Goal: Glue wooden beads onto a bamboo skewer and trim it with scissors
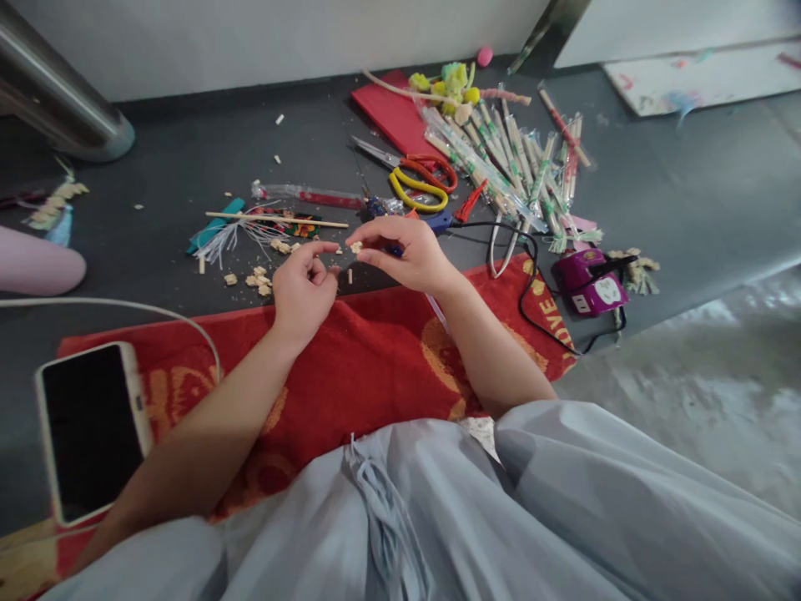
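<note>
My right hand pinches a small pale wooden piece between thumb and forefinger, just above the dark floor. My left hand is beside it, fingers curled with the forefinger stretched toward that piece; I cannot tell whether it holds anything. Several similar small wooden bits lie scattered on the floor left of my left hand. A thin wooden stick lies beyond them. Both forearms rest over a red towel.
Yellow and red scissors, a heap of wrapped chopsticks, a red sheet and pom-poms lie ahead. A purple glue gun with black cord sits right. A phone with white cable lies left. A metal post stands far left.
</note>
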A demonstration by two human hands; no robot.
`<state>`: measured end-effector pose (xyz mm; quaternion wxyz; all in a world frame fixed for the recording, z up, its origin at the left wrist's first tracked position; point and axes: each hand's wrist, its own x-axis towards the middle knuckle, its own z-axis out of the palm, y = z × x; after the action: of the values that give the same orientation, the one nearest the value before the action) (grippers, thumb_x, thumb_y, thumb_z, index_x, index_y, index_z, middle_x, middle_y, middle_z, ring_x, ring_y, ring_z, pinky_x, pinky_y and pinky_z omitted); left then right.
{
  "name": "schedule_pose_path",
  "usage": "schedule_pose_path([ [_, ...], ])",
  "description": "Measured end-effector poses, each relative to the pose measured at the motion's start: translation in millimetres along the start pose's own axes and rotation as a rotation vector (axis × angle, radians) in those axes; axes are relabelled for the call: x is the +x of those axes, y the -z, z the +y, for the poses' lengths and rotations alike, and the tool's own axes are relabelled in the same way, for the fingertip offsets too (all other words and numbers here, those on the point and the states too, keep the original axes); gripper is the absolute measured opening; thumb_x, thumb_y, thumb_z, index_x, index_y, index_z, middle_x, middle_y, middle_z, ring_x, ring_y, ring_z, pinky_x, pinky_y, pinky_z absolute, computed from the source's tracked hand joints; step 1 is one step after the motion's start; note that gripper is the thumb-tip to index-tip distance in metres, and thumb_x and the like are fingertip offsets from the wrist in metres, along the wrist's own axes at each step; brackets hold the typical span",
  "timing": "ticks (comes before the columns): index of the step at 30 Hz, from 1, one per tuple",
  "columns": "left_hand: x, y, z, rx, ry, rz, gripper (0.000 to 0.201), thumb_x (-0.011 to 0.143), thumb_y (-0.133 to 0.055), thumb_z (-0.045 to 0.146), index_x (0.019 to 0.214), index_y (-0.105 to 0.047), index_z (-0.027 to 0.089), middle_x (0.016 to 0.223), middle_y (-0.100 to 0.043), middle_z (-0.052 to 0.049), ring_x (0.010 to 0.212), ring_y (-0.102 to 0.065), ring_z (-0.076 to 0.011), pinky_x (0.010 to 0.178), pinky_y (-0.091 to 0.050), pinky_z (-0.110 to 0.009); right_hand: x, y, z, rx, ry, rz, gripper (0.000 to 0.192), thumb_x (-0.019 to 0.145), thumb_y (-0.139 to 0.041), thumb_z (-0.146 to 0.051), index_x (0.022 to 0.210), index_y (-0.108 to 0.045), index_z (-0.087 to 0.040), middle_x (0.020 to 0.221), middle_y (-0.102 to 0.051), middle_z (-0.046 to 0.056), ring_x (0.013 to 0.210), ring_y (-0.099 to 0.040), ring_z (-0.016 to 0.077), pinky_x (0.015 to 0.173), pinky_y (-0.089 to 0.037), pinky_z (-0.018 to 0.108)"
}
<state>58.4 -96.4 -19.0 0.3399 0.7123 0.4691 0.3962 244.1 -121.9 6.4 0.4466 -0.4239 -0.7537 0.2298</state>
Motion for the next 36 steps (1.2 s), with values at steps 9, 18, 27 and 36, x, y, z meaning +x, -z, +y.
schedule_pose_path([
  [9,-0.5,0.9,5.3,-0.029,0.013,0.013,0.014,0.071,-0.068,0.028,0.065,-0.059,0.019,0.046,-0.039,0.008,0.044,-0.033,-0.0069,0.045,-0.026,-0.023,-0.8,-0.7,1.1,0.035,-0.033,0.04,0.029,0.091,-0.059,-0.038,0.101,-0.069,-0.013,0.091,-0.07,0.004,0.076,-0.06,0.0087,0.069,-0.05,0.022],
  [18,-1.3,-0.5,1.5,0.014,0.02,-0.021,0.02,0.074,-0.067,0.033,0.064,-0.057,0.02,0.049,-0.046,0.006,0.047,-0.038,-0.0082,0.046,-0.029,-0.023,-1.6,-0.9,1.6,-0.008,-0.03,-0.011,0.037,0.094,-0.053,-0.046,0.102,-0.066,-0.013,0.093,-0.069,0.005,0.079,-0.061,0.0098,0.071,-0.051,0.023],
  [27,-2.7,0.2,5.2,0.039,0.023,-0.061,0.017,0.077,-0.062,0.033,0.069,-0.058,0.019,0.052,-0.049,0.005,0.047,-0.04,-0.009,0.048,-0.03,-0.024,-1.6,-1.3,3.4,-0.019,-0.022,-0.027,0.038,0.094,-0.051,-0.047,0.104,-0.065,-0.013,0.093,-0.068,0.005,0.079,-0.06,0.0098,0.072,-0.05,0.024],
  [36,-4.5,3.0,5.9,0.126,-0.137,-0.101,0.02,0.087,-0.054,0.036,0.074,-0.049,0.022,0.054,-0.044,0.005,0.049,-0.039,-0.0105,0.053,-0.028,-0.027,-1.1,-1.6,3.5,-0.018,-0.014,-0.021,0.04,0.094,-0.05,-0.049,0.103,-0.065,-0.013,0.09,-0.068,0.005,0.077,-0.06,0.0093,0.07,-0.05,0.023],
])
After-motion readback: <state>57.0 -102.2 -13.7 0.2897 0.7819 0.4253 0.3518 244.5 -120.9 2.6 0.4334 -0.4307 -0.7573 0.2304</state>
